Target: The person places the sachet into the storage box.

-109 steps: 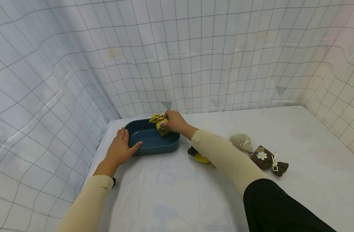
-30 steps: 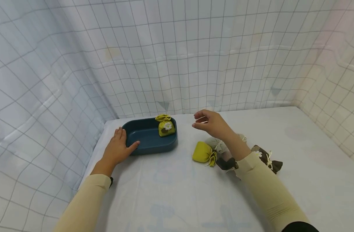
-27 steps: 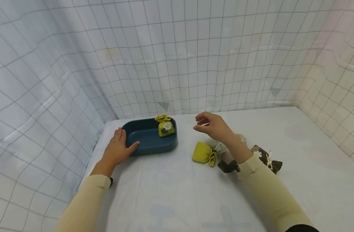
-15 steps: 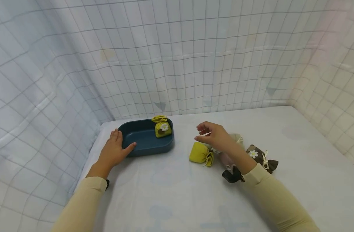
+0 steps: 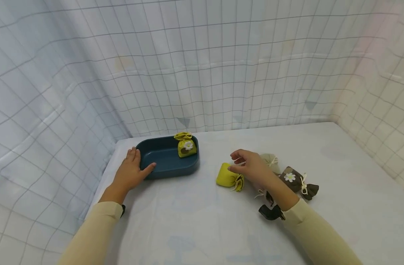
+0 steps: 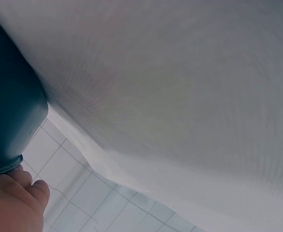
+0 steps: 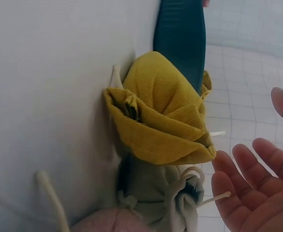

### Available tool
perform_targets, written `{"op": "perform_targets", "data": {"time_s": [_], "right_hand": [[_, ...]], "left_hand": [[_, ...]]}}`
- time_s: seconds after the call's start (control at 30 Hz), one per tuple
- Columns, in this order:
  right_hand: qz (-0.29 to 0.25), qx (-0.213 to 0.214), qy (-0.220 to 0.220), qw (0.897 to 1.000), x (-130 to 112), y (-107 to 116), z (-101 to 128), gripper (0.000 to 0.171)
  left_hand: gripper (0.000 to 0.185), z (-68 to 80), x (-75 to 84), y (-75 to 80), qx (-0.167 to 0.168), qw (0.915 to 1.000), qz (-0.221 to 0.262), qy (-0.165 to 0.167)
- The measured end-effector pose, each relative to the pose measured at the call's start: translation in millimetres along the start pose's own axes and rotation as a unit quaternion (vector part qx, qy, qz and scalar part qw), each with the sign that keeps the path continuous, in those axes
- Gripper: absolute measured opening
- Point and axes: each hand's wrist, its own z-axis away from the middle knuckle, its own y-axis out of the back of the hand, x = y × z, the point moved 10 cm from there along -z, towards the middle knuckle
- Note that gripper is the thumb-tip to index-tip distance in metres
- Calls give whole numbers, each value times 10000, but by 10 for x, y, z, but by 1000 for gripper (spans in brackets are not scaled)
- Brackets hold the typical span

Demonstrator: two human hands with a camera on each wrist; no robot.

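Observation:
My left hand [image 5: 130, 171] rests on the left end of a dark teal tray [image 5: 173, 171], fingers along its side and thumb over the front rim. In the tray's right end stands a yellow-green drawstring pouch [image 5: 187, 148] with a white flower. My right hand [image 5: 253, 167] hovers with loosely bent fingers over a group of pouches, holding nothing. Its thumb is just above a plain yellow pouch [image 5: 225, 176], seen large in the right wrist view beside a grey pouch [image 7: 151, 188]. Another tied pouch lies mostly hidden under my right wrist.
Right of my hand lie a beige pouch [image 5: 269, 162] and a dark brown pouch [image 5: 289, 178] with a white flower. A white cloth [image 5: 188, 221] covers the table. Grid-patterned curtains [image 5: 215, 73] hang behind and along both sides.
My right hand has let go of the flowered yellow pouch in the tray and moved right, then lower over the other pouches. My left hand has stayed on the tray.

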Motion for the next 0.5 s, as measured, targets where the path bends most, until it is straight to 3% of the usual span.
{"op": "perform_targets", "data": {"time_s": [0.5], "right_hand": [[379, -186, -35, 9991, 105, -58, 62, 51]], "left_hand": [[108, 20, 29, 28, 18, 10000, 15, 47]]}}
